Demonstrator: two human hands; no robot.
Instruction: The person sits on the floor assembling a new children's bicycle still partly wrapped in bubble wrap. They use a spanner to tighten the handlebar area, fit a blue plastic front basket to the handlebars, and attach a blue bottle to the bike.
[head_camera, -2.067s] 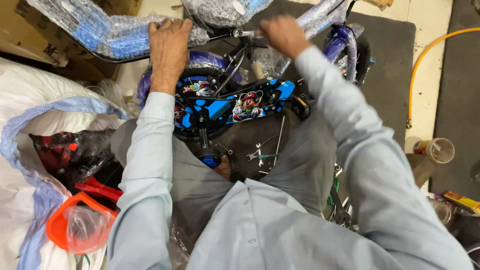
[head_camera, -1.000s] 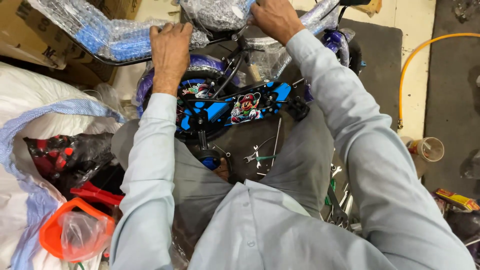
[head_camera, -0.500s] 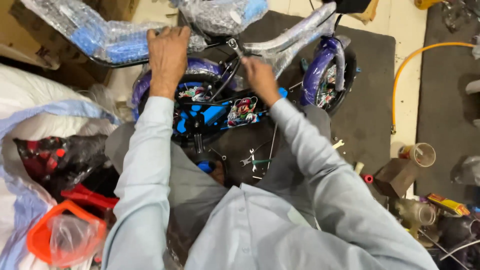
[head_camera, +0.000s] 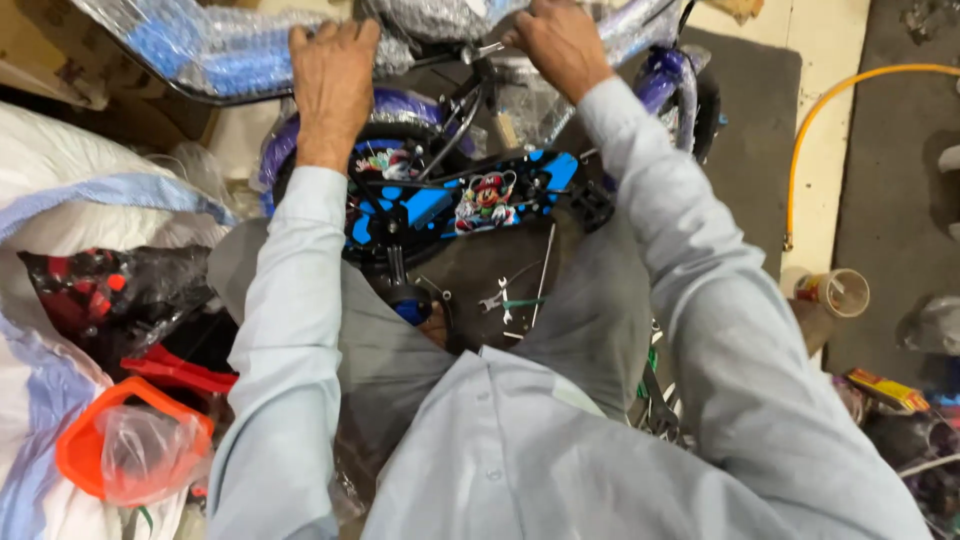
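Note:
A small child's bicycle lies in front of me, with a blue chain guard (head_camera: 470, 200) bearing a cartoon sticker and purple tyres (head_camera: 670, 85). Its frame tubes are wrapped in clear bubble plastic (head_camera: 200, 45). My left hand (head_camera: 333, 85) grips the wrapped frame at the upper left. Near the top centre, my right hand (head_camera: 560, 40) is closed on another wrapped part of the bicycle. Between my knees, on the dark mat, lie small wrenches (head_camera: 505, 300).
A white and blue sack (head_camera: 60, 220) and dark plastic bags sit at my left, with orange and red plastic parts (head_camera: 110, 440) below them. A yellow hose (head_camera: 830, 110) curves at the right. A paper cup (head_camera: 835, 292) and clutter lie at the right edge.
My right hand dropped to the chain guard half a second ago and has come back up to the wrapped frame. My left hand has kept its grip.

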